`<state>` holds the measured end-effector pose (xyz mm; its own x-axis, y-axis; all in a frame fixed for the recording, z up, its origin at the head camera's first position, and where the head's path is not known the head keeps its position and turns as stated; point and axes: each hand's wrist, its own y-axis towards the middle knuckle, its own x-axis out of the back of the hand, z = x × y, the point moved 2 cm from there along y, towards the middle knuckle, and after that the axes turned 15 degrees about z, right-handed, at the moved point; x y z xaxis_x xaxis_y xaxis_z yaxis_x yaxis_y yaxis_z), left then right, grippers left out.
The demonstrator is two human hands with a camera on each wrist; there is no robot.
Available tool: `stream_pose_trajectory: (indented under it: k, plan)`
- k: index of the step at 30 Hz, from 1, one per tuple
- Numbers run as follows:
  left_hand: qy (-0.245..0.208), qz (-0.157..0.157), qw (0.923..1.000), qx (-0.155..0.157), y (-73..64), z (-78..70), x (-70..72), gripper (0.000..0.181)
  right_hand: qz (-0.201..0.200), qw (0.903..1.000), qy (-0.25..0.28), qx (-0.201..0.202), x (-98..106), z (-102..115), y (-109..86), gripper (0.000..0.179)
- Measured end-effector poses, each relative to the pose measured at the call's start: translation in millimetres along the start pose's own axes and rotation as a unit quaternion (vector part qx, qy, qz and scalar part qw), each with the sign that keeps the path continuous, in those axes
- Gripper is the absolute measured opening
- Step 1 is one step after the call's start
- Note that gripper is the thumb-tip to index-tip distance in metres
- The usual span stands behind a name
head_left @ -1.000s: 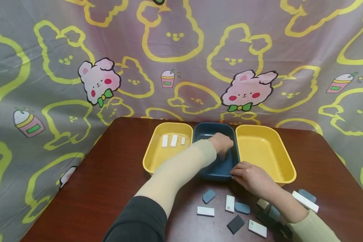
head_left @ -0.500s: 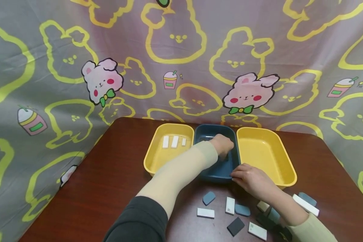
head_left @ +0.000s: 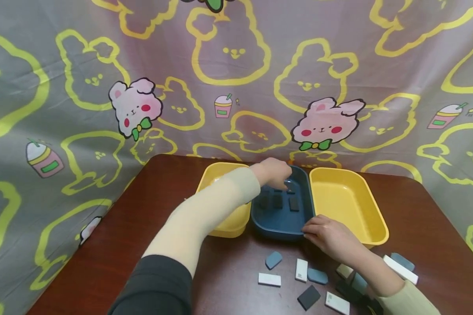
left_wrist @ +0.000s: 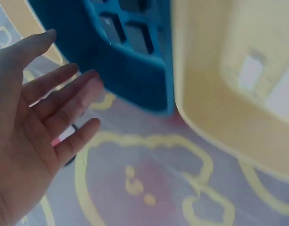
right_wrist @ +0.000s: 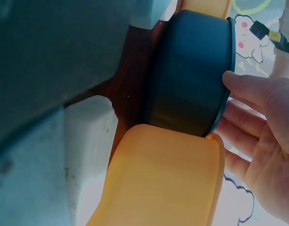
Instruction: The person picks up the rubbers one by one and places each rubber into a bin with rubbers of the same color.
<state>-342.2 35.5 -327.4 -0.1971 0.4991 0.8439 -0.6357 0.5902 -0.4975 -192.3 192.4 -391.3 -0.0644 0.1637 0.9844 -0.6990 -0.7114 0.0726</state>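
Observation:
My left hand point(head_left: 273, 173) is over the far part of the dark blue bin point(head_left: 284, 225). In the left wrist view its fingers reach out loosely beside the bin, and the palm point(left_wrist: 26, 146) holds nothing. Several small black eraser-like blocks point(head_left: 293, 203) lie in rows on the bin's floor. At the bin's near right corner, my right hand point(head_left: 331, 232) pinches the rim. The right wrist view has the thumb point(right_wrist: 238, 82) on the rim, with the other fingers curled behind it.
Yellow bins stand at the left point(head_left: 228, 229) and right point(head_left: 347, 201); white blocks point(left_wrist: 250, 70) lie in the left one. In front, white point(head_left: 270, 279), blue point(head_left: 273, 260) and black point(head_left: 309, 297) blocks are scattered over the brown table point(head_left: 102, 253). A patterned curtain point(head_left: 248, 65) hangs behind.
My left hand has risen from inside the blue bin and moved left and back, uncovering the black blocks. My right hand keeps its hold on the rim.

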Motion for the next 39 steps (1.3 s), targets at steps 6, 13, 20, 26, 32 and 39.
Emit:
stream_pose_trajectory:
  k: [6, 13, 20, 26, 32, 39]
  plan:
    - [0.042, -0.051, 0.9963, -0.055, -35.4, 15.1, 0.9, 0.029, -0.002, 1.0, -0.002, -0.008, 0.7, -1.0, -0.8, 0.017]
    - [0.018, -0.116, 0.9842, -0.133, -77.3, 12.5, -26.6, 0.031, -0.007, 0.9999, -0.003, -0.008, -3.5, 0.0, -1.0, 0.018]
    - [0.021, -0.191, 0.9608, -0.2, -116.0, -12.3, -50.4, 0.03, 0.005, 0.9998, 0.002, -0.017, -2.6, -1.5, 0.1, 0.019]
    - [0.018, -0.224, 0.9503, -0.215, -143.2, -34.9, -69.2, 0.03, 0.001, 1.0, 0.003, -0.006, -1.6, -1.1, 1.0, 0.018]
    - [-0.01, -0.215, 0.9494, -0.228, -152.2, -58.3, -90.8, 0.027, -0.004, 0.9999, -0.002, -0.011, 0.0, -0.3, 1.5, 0.019]
    - [-0.036, -0.143, 0.959, -0.242, -134.4, -81.9, -119.2, 0.028, 0.005, 0.9997, -0.002, -0.023, -1.7, -0.7, 0.4, 0.018]
